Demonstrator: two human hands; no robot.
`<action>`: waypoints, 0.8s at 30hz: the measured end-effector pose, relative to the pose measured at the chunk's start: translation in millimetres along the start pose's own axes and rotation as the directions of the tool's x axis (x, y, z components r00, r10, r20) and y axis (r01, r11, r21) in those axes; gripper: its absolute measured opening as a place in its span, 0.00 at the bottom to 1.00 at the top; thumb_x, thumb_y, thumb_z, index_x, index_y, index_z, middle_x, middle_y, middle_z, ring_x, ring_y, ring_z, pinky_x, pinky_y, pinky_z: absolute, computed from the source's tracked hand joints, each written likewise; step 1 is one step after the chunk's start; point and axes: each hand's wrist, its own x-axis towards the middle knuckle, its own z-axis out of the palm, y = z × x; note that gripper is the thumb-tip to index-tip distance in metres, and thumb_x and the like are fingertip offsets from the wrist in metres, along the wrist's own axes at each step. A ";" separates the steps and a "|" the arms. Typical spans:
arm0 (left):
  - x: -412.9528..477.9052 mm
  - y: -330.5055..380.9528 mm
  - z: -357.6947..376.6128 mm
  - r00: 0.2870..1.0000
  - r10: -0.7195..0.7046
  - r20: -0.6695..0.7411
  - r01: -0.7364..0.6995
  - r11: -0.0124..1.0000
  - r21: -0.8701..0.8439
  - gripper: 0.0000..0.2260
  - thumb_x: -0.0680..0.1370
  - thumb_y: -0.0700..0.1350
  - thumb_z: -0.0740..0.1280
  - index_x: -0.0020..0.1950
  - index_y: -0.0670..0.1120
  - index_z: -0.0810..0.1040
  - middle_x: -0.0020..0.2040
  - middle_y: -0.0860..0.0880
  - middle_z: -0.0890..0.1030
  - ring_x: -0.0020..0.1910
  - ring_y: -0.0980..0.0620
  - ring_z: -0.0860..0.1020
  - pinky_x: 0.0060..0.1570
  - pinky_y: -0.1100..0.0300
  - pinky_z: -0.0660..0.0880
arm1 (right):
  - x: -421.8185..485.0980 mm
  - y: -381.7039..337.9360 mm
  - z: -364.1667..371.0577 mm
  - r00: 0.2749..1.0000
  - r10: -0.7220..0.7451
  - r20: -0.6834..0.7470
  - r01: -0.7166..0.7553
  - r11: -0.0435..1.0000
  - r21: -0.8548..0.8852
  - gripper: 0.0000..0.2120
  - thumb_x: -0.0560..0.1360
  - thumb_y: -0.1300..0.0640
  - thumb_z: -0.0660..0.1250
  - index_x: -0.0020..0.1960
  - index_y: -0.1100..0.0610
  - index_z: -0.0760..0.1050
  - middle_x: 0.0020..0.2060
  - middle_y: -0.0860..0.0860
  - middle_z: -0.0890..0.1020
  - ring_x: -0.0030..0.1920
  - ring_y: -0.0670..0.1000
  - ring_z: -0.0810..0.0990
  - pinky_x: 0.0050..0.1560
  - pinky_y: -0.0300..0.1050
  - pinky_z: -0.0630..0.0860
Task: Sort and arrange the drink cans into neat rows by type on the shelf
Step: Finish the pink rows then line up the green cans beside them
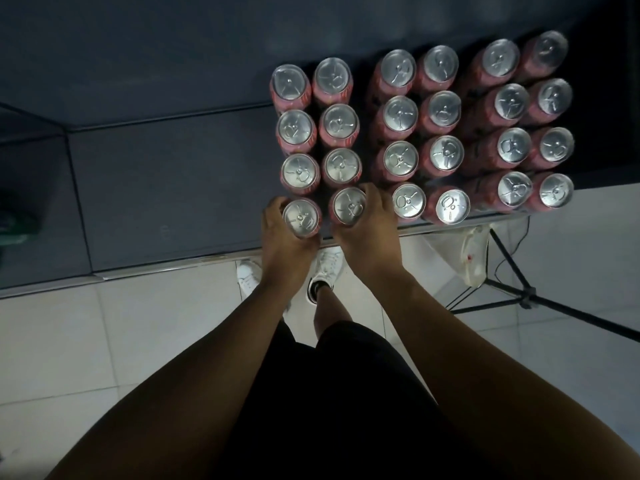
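The person is gripping two front cans at the shelf edge (214,259): left hand (282,242) wrapping one can (300,216), right hand (367,233) wrapping its neighbour (349,206). Both probably need nudging forward, flush behind the rows beyond the fingers.

text: none legible | cans (398,112): labels unreadable from above

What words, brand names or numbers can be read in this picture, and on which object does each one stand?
None can be read.
Drink cans: seen from above, so mostly plain silver lids show; the pink-red sides carry dark markings too blurred to read.
Can in the left hand and can in the right hand: the lids show only a tab, no legible text.
Dark shelf: no label visible.
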 end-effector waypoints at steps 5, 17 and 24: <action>7.0 -0.4 9.7 0.999 0.034 0.005 -0.034 0.999 0.031 0.35 0.69 0.44 0.82 0.71 0.45 0.68 0.65 0.49 0.72 0.58 0.57 0.72 0.49 0.81 0.67 | 6.8 9.5 7.9 1.000 -0.006 0.025 0.007 0.998 -0.062 0.38 0.73 0.53 0.77 0.77 0.59 0.63 0.73 0.54 0.68 0.69 0.55 0.71 0.57 0.39 0.70; 6.0 -0.2 9.6 1.000 0.014 0.023 -0.015 0.998 0.062 0.38 0.67 0.44 0.82 0.72 0.46 0.67 0.66 0.48 0.72 0.59 0.55 0.73 0.50 0.76 0.69 | 10.1 18.2 13.5 0.999 0.004 0.048 -0.002 1.000 -0.031 0.40 0.68 0.54 0.81 0.74 0.57 0.66 0.69 0.54 0.72 0.65 0.51 0.74 0.51 0.24 0.66; 3.8 14.6 -14.8 0.986 0.029 0.165 -0.067 0.970 0.232 0.33 0.70 0.44 0.79 0.72 0.48 0.69 0.67 0.49 0.70 0.61 0.51 0.75 0.53 0.58 0.74 | 1.5 -4.1 -3.0 0.993 -0.021 0.117 0.039 0.987 -0.155 0.39 0.74 0.53 0.74 0.79 0.56 0.59 0.75 0.54 0.65 0.71 0.57 0.71 0.61 0.54 0.76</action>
